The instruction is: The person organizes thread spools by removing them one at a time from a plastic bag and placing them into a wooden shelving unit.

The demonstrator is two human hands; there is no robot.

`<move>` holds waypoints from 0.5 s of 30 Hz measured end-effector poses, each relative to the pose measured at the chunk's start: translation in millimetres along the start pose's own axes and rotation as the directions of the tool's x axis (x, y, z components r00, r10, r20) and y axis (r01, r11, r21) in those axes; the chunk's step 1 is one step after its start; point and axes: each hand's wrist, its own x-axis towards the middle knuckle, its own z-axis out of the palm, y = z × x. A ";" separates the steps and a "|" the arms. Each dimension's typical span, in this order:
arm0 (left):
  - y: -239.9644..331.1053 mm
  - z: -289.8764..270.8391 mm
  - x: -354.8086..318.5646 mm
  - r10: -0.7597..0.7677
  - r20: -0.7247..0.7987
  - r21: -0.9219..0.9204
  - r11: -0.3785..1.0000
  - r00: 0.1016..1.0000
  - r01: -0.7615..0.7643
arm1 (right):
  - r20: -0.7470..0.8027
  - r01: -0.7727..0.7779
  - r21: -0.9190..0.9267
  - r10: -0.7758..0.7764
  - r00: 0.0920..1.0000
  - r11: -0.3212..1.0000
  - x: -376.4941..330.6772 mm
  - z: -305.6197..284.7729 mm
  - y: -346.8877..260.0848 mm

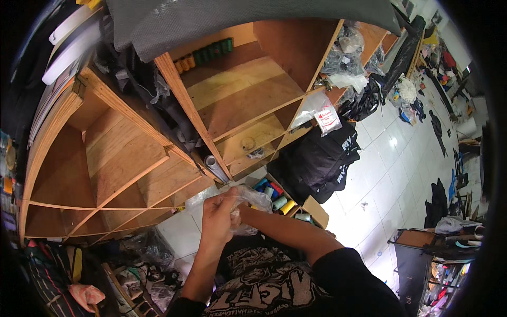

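Both of my hands meet in front of my chest around a crumpled clear plastic bag point(255, 197). My left hand point(215, 210) is closed on the bag, its fingers bent at the top. Close behind it, my right hand point(235, 216) is closed on the bag too, and most of its fingers are hidden. Thin plastic spreads past the hands to the right and hangs a little below them. Just beyond my right forearm, a cardboard box point(318, 212) holds several thread spools point(288, 206) in yellow, blue, red and pale green.
Wooden shelves point(237, 92) stand ahead, with green and orange spools in one compartment; another wooden unit point(127, 153) is at left. Black bags point(317, 161) lie stacked on the white tiled floor point(377, 182). A white-labelled packet point(328, 119) rests above them. Plastic-wrapped items fill the lower left.
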 end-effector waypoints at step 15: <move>23.2 -12.3 3.9 0.074 -0.146 -0.026 0.997 0.986 -0.079 | 0.215 -0.057 -0.001 0.055 0.975 0.998 -46.0 -135.3 -69.7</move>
